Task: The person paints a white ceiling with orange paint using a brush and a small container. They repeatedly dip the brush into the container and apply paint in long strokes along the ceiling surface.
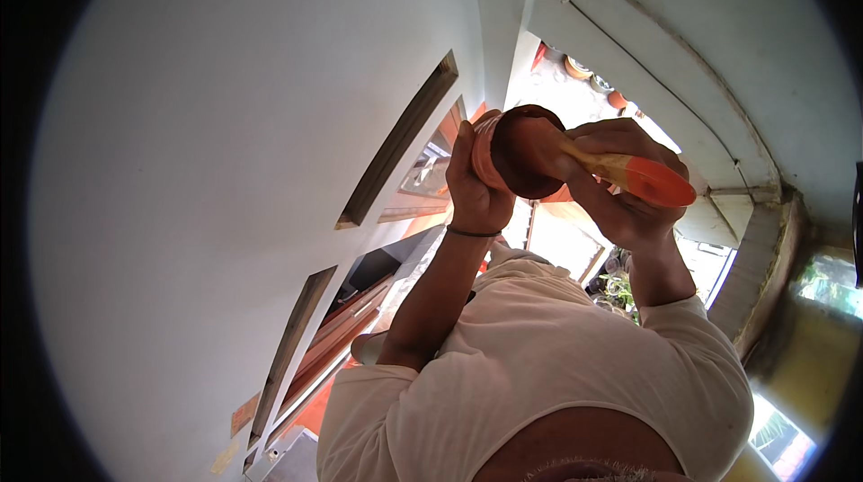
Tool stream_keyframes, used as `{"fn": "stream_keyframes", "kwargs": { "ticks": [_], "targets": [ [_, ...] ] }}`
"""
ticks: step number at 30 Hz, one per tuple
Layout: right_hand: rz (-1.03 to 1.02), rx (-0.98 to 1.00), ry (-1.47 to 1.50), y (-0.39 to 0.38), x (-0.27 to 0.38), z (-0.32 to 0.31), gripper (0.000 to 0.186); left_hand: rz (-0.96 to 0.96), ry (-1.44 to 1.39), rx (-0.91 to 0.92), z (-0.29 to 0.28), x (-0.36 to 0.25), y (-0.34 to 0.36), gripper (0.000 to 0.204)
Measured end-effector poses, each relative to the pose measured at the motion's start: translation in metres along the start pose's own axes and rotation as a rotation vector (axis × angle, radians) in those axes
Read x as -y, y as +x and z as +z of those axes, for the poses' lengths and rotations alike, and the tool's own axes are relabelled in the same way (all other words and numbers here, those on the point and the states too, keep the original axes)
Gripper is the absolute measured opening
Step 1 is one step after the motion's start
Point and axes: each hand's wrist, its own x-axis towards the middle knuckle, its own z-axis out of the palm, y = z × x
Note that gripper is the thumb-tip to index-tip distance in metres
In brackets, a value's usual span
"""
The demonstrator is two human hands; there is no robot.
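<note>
White wall (225,167) at left, cream shirt (557,347) below, reddish pot (521,154) held up in front of the chest.
Right hand (634,190) curled, pinching a yellow-and-orange handled tool (643,176); its narrow end is at the pot's mouth, head type can't be told. Pot sits tilted, opening toward the right hand. Left hand (476,190) clasps its side; far fingers hidden. Dark band (473,232) on left wrist.
</note>
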Motion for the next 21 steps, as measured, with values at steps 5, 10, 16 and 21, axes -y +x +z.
{"fn": "stream_keyframes", "kwargs": {
  "ticks": [5, 10, 16, 21],
  "targets": [
    [-0.039, 0.031, -0.068, 0.000, -0.005, 0.004, 0.022, -0.006, -0.026, 0.019, -0.001, 0.000, 0.000, 0.050],
    [-0.032, 0.051, -0.085, -0.001, -0.006, 0.003, 0.021, 0.009, -0.039, -0.030, 0.000, 0.004, -0.002, 0.055],
    [-0.037, 0.067, -0.062, -0.002, -0.009, 0.001, 0.023, 0.025, 0.002, -0.013, -0.001, 0.006, -0.001, 0.052],
    [0.044, -0.123, 0.062, -0.004, 0.001, -0.009, 0.025, 0.032, 0.016, -0.015, 0.002, 0.005, -0.001, 0.050]
  ]
}}
